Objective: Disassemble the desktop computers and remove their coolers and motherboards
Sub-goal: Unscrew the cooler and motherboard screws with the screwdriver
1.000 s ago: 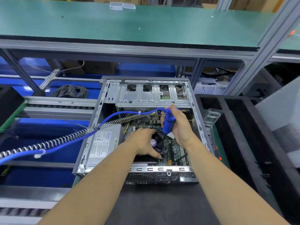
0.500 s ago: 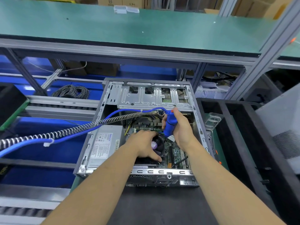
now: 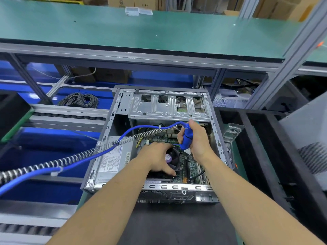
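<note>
Desktop case (image 3: 113, 131), lid off: left hand (image 3: 156, 156) rests with loosely bent fingers on cooler fan (image 3: 172, 159), right hand (image 3: 197, 138) grips blue powered screwdriver (image 3: 186, 137) upright over motherboard (image 3: 192, 165).

I see bright, even overhead light on the green shelf (image 3: 159, 30), soft shadows inside the case (image 3: 123, 124) left of the grip. Wide-angle bending warps the edges; far boxes (image 3: 283, 7) blur slightly.
</note>
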Motion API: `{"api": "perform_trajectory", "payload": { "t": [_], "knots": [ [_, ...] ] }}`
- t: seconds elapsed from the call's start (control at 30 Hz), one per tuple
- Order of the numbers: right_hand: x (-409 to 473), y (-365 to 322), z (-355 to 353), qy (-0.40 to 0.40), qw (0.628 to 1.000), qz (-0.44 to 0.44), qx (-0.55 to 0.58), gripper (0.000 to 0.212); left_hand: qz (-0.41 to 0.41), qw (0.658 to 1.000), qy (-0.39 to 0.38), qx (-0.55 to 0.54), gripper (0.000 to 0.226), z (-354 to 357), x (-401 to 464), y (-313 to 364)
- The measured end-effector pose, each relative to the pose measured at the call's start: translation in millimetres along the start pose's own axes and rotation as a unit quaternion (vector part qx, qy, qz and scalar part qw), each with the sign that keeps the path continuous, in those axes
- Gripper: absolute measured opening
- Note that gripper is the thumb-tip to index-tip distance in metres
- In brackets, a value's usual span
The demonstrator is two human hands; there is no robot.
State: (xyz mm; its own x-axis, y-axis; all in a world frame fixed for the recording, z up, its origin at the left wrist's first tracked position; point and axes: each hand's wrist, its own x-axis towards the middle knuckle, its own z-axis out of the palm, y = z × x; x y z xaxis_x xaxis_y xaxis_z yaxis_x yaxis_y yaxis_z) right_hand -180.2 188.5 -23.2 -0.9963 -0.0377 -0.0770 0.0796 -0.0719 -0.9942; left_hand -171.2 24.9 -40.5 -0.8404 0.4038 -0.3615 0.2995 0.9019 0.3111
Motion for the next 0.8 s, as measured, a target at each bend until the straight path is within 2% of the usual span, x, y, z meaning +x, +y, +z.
{"api": "perform_trajectory", "payload": {
  "t": [0.47, 0.8],
  "knots": [
    [-6.3, -2.9, 3.1, 0.018, 1.0, -0.022, 0.013, 0.032, 0.002, 1.0, 0.009, -0.014, 0.112, 2.1, 2.0, -2.7],
    [-6.6, -4.2, 1.5, -0.005, 1.0, -0.008, 0.019, 0.061, 0.02, 0.999, 0.024, 0.023, 0.101, 1.9, 1.3, -2.4]
  ]
}}
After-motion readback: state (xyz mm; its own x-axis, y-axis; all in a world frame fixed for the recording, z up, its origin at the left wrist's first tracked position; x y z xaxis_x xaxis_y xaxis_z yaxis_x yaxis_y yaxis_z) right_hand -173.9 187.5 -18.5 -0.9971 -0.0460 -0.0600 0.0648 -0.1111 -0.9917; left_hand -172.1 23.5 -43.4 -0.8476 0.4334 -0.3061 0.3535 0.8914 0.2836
